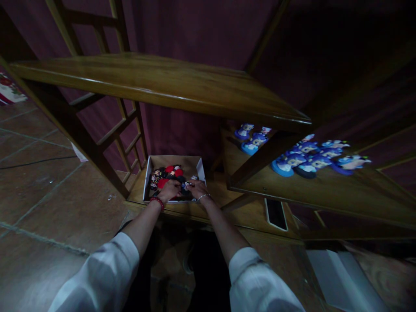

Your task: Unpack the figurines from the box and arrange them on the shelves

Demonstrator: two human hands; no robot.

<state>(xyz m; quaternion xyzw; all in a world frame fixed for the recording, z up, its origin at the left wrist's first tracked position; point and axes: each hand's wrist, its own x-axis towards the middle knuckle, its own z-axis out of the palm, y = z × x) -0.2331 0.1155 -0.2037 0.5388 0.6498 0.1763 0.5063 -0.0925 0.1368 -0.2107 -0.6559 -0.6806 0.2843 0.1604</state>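
Both of my hands reach into a shallow white cardboard box (146, 178) on the lower wooden shelf. Inside it lie several small figurines (157, 174) in black and red, some with round red bases. My right hand (199, 189) has its thumb and fingers closed on a small white-and-blue figurine (186, 185) near the box's right end. Beside it, my left hand (171, 189) is closed, its fingers curled over the red pieces and close to that figurine. What the left fingertips hold, if anything, is hidden.
A thick wooden shelf board (156, 82) overhangs the box. To the right, several blue-and-white figurines (316, 162) stand on a higher shelf (325, 184). A phone with a dark screen (276, 214) lies on the lower shelf. Wooden lattice (125, 119) borders the left side.
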